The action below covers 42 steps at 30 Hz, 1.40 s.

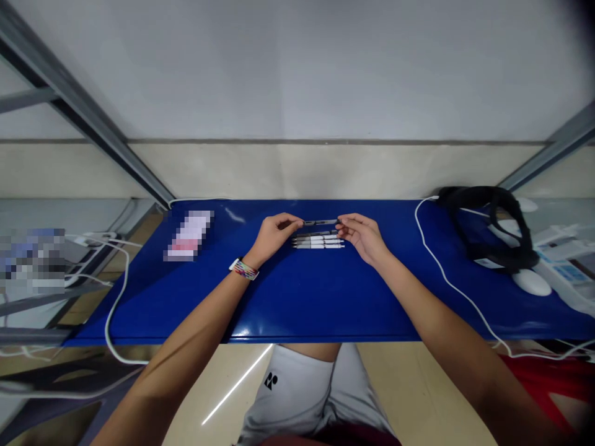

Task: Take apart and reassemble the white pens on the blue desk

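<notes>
A slim pen (pixel 320 222) with dark ends is stretched sideways between my two hands, just beyond a row of other pens. Its left end is pinched in my left hand (pixel 277 233), between thumb and fingertips. At the other end, the fingers of my right hand (pixel 364 234) close on the pen's tip. Several white pens (pixel 320 243) with dark grips lie side by side on the blue tabletop (pixel 320 297), right below the held pen. My right fingers partly cover the right ends of the nearest ones.
A blurred white and pink item (pixel 188 236) lies on the left of the table. On the right sits a black head strap device (pixel 493 229) with white rounded parts. A white cable (pixel 441 275) crosses the right side, another (pixel 114 310) the left. Metal frame posts (pixel 134 164) flank the table.
</notes>
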{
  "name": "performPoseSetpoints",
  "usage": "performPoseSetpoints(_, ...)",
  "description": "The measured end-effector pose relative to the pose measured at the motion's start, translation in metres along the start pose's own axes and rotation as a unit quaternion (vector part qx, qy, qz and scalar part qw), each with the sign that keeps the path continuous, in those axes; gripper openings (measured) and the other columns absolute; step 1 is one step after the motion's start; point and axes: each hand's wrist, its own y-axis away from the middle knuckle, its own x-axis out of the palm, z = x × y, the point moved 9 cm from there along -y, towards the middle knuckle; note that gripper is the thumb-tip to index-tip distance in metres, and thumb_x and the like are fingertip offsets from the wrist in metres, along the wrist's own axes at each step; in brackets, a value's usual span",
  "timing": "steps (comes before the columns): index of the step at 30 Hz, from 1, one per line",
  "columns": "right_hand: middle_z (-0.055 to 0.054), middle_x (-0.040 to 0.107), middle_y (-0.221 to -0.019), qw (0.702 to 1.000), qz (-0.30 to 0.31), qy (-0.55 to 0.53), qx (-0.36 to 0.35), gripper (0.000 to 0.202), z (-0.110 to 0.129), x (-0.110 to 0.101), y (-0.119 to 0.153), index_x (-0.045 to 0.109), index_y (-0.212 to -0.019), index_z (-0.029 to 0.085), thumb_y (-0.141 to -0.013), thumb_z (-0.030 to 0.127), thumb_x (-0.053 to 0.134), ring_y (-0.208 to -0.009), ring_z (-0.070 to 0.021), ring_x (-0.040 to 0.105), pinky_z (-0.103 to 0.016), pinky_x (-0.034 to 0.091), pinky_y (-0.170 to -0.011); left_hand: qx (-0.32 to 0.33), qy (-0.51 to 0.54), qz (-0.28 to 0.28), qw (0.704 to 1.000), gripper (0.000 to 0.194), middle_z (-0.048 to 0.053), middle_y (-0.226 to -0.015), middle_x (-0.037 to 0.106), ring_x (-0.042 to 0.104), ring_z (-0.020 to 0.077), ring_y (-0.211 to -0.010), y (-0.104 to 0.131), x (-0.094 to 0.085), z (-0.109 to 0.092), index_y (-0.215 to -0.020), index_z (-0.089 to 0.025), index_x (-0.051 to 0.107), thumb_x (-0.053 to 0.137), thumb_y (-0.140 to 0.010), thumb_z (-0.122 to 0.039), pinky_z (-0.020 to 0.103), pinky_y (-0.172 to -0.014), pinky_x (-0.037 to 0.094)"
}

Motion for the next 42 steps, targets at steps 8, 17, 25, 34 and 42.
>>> performPoseSetpoints(8,-0.008,0.077,-0.080,1.000,-0.003,-0.013,0.000,0.029,0.000,0.000,0.000,0.081,-0.092,0.016,-0.074,0.035,0.094,-0.068,-0.0167,0.067,-0.036,0.060,-0.073,-0.005,0.062,-0.010,0.998,0.026,0.007,-0.090,0.082,0.074,0.0191,-0.083,-0.001,0.000,-0.001,-0.102,-0.020,0.084,0.079,-0.094,-0.044,0.031,-0.078,0.056)
performPoseSetpoints(17,-0.006,0.075,-0.085,0.984,0.051,-0.139,0.099,0.023,-0.009,0.011,0.002,0.078,-0.111,0.017,-0.089,0.024,0.074,-0.072,-0.0166,0.066,-0.033,0.061,-0.074,-0.014,0.096,-0.019,0.995,0.027,0.005,-0.089,0.080,0.070,0.0163,-0.077,0.000,0.004,0.002,-0.106,-0.020,0.083,0.084,-0.089,-0.041,0.029,-0.072,0.053)
performPoseSetpoints(25,-0.006,0.071,-0.088,0.936,0.076,-0.292,0.179,0.035,-0.012,0.023,0.011,0.070,-0.127,0.014,-0.095,0.018,0.056,-0.074,-0.0148,0.064,-0.024,0.060,-0.066,-0.023,0.113,-0.054,0.992,0.029,0.005,-0.087,0.081,0.072,0.0173,-0.078,0.001,-0.001,-0.001,-0.101,-0.020,0.082,0.090,-0.083,-0.040,0.031,-0.074,0.056)
performPoseSetpoints(34,-0.002,0.063,-0.079,0.946,0.068,-0.284,0.139,0.023,-0.010,0.021,0.007,0.072,-0.112,0.016,-0.089,0.017,0.066,-0.069,-0.0120,0.056,-0.022,0.056,-0.066,-0.039,0.129,-0.041,0.990,0.030,0.006,-0.087,0.082,0.074,0.0175,-0.078,0.002,0.006,0.000,-0.099,-0.020,0.080,0.091,-0.081,-0.041,0.030,-0.072,0.057)
performPoseSetpoints(42,-0.004,0.062,-0.080,0.970,0.063,-0.210,0.102,0.020,-0.007,0.021,0.007,0.075,-0.105,0.020,-0.089,0.028,0.068,-0.073,-0.0167,0.055,-0.031,0.056,-0.070,-0.017,0.118,-0.060,0.991,0.028,0.002,-0.079,0.074,0.065,0.0140,-0.070,0.002,0.002,-0.002,-0.098,-0.020,0.079,0.090,-0.083,-0.041,0.028,-0.066,0.051)
